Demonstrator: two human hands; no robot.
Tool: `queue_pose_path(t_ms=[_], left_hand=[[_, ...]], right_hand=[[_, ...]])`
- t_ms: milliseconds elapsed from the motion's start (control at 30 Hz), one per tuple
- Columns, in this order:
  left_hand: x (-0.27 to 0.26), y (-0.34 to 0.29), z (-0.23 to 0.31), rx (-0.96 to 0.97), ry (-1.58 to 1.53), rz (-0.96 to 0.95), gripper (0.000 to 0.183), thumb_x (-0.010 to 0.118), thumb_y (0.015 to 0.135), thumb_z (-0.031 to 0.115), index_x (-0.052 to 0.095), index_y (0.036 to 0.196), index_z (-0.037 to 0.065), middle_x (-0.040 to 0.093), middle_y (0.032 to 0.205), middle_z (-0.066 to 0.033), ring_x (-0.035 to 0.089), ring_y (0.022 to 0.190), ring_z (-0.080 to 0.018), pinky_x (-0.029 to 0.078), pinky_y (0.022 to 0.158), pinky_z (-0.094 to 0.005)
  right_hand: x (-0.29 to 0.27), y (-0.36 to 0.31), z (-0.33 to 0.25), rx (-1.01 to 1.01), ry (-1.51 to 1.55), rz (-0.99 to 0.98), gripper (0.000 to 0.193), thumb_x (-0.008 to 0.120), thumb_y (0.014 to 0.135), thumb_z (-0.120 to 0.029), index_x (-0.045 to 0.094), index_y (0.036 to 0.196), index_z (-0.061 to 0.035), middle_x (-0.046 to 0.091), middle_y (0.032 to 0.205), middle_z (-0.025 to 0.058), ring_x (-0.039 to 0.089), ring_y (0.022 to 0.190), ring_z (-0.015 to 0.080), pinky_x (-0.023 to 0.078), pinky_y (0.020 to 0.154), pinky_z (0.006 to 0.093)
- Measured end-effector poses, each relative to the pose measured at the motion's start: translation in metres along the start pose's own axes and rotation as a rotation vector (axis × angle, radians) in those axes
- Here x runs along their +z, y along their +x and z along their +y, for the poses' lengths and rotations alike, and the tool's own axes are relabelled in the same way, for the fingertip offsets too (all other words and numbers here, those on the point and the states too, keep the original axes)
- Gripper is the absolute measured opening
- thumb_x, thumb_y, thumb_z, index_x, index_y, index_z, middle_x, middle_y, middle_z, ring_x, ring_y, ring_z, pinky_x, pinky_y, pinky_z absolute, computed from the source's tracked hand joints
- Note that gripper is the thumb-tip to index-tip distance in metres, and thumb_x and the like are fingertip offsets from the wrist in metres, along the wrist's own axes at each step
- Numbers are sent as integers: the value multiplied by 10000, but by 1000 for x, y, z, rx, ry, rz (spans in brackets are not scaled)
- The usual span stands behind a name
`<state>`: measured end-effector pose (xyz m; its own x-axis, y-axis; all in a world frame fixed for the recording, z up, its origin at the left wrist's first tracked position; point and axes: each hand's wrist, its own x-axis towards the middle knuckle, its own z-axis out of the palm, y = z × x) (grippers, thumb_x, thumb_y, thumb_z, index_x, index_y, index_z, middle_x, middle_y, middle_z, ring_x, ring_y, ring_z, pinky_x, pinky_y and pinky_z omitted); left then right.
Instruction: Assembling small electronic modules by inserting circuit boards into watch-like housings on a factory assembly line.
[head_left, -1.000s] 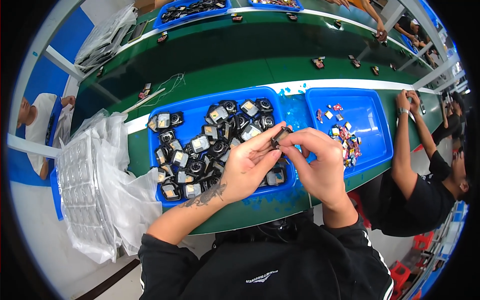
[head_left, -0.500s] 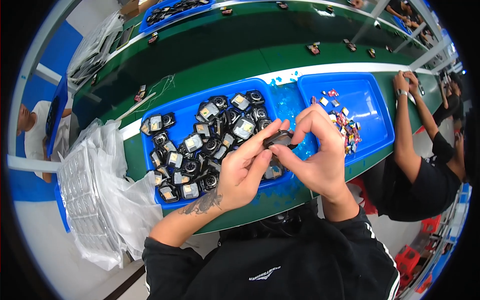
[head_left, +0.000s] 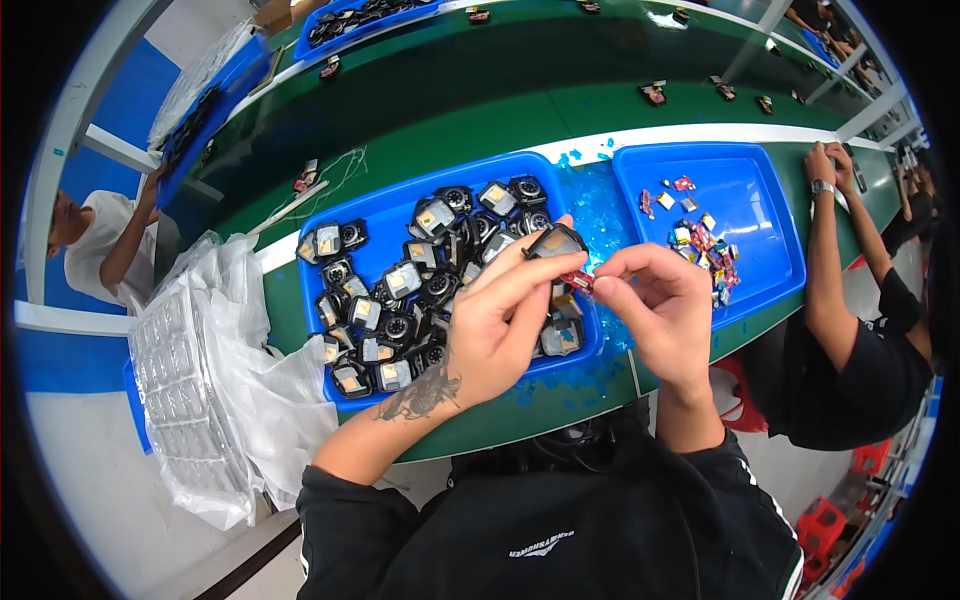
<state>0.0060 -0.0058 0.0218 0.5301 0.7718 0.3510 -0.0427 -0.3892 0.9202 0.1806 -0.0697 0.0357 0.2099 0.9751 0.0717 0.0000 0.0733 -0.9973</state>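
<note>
My left hand point(head_left: 500, 325) holds a black smartwatch case point(head_left: 556, 241) between thumb and fingers, above the right side of a blue tray point(head_left: 390, 207). A small red part point(head_left: 578, 281) sticks out below the case. With thumb and forefinger pinched at that part's right end, my right hand point(head_left: 660, 310) meets it from the right. Whether the part is still attached to the case is hidden by my fingers. Many black watch cases point(head_left: 402, 281) lie heaped in the tray beneath. A second blue tray point(head_left: 757, 225) on the right contains small red, yellow and silver parts point(head_left: 708, 250).
Blue film scraps point(head_left: 595, 215) litter the green table between the trays. Plastic-wrapped clear trays point(head_left: 190, 390) stand at the left. Watch pieces point(head_left: 654, 93) dot the green belt beyond. A co-worker's arms point(head_left: 825, 240) are at the right; another person point(head_left: 110, 235) handles a blue tray point(head_left: 210, 115) at far left.
The watch case has been tilted up in my left hand, and the red part now shows at my right fingertips. My right hand has lowered. The person at left has raised the blue tray.
</note>
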Motion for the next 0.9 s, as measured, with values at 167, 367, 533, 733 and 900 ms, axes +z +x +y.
queue_pose_path(t_ms=[167,367,533,733,900], left_hand=[[-2,4,1,172,248,-15,329,621,832,-70,666,1144,25,592,1249,-183,687,929,-227,565,741,-278],[-4,3,0,247,362,-23,303,692,777,-48,698,1073,19,620,1210,-161,697,880,-221,576,706,-278],[-5,3,2,274,405,-62,297,702,770,-63,709,1055,21,639,1177,-174,682,978,-236,573,771,-281],[-3,-1,4,-78,109,-129,223,682,819,-41,703,1040,-14,681,1043,-167,685,888,-173,564,767,-261],[5,-4,-3,-541,-512,-67,172,636,890,-18,669,1036,-101,676,1037,-151,663,929,-176,550,854,-285]], right_hand=[[-5,3,1,83,227,-112,120,652,869,29,636,984,58,671,926,88,646,851,117,549,742,226],[-10,-1,4,45,201,-131,111,643,875,18,635,980,53,661,931,88,640,854,117,545,716,224],[-10,-3,-6,-4,-50,-122,63,640,872,-8,644,913,40,640,932,77,626,866,118,533,678,217],[-16,0,0,2,70,-129,61,632,885,-29,626,901,30,583,1025,82,577,900,107,501,744,213],[-6,-10,9,50,185,-63,116,646,872,-11,604,978,14,604,941,49,578,874,86,484,728,205]])
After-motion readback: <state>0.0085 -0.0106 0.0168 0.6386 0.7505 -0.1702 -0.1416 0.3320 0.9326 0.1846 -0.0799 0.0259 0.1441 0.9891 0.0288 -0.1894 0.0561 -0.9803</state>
